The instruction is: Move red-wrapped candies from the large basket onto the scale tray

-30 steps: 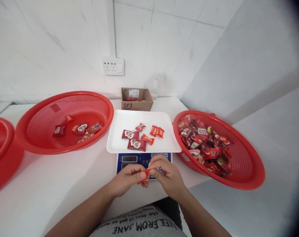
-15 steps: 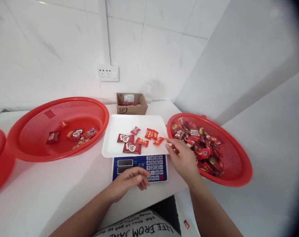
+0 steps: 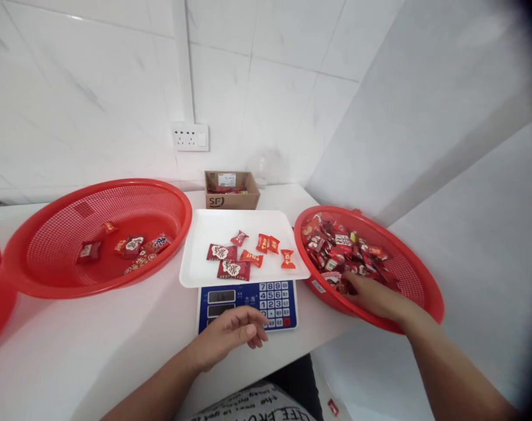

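Your left hand (image 3: 234, 332): at the front of the blue-faced digital scale (image 3: 250, 290), fingers loosely curled and parted, holding nothing. Your right hand (image 3: 373, 293): reaching into the right-side red mesh basket (image 3: 417, 280), its fingertips among the heaped wrapped candies (image 3: 336, 250); whether they grip one, you cannot tell. White tray (image 3: 204, 225), above the scale's keypad: seven wrapped candies, two of them flat and maroon. Cardboard box (image 3: 233, 202): behind the tray, marked SF.
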The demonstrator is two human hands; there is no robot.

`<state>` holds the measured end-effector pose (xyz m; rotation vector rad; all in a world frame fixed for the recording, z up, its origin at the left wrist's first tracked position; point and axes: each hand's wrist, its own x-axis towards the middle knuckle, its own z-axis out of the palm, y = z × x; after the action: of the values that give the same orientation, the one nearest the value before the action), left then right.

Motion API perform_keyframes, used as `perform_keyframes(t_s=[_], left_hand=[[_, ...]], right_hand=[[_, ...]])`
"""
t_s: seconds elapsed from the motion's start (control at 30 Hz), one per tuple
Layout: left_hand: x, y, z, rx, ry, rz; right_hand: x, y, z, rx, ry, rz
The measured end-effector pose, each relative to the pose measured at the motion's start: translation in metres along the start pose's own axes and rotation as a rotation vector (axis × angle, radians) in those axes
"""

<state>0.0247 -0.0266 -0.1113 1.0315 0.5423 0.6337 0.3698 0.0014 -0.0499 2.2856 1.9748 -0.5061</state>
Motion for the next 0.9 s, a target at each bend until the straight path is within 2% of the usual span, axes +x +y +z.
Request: perform_keyframes(t_s=[0.13,0.27,0.33,0.5,0.57,0.63,0.7,0.8,0.9], left_hand=[[0.0,-0.001,0.0,0.004,-0.005,0.006],[0.0,0.0,-0.001,-0.005,-0.008,0.011],[0.0,0.0,-0.001,0.0,-0.005,0.008],[0.0,0.0,-0.001,0.013,-0.001,0.009],[0.0,0.0,0.0,0.016,0.005,0.008],[0.0,0.0,0.0,0.023,0.015,0.015],[0.0,0.001,0.0,0.032,0.027,0.03],[0.0,0.002,0.001,0.036,0.056,0.048],[0.001,0.004,0.003,0.036,0.105,0.071]], right_hand=[[0.001,-0.007,0.002,0.141,-0.042,-0.058],[-0.001,-0.013,-0.002,0.283,0.036,-0.109],[-0.001,-0.012,-0.004,0.335,0.136,-0.081],[-0.007,-0.013,-0.011,0.444,0.519,0.069],[-0.017,-0.026,-0.012,0.603,0.547,0.035],[-0.03,-0.046,-0.011,0.939,0.443,-0.05],[-0.041,-0.07,-0.006,1.144,0.304,-0.143],[-0.052,-0.105,0.007,1.212,0.063,-0.226],[-0.055,-0.131,0.025,1.19,-0.09,-0.271]])
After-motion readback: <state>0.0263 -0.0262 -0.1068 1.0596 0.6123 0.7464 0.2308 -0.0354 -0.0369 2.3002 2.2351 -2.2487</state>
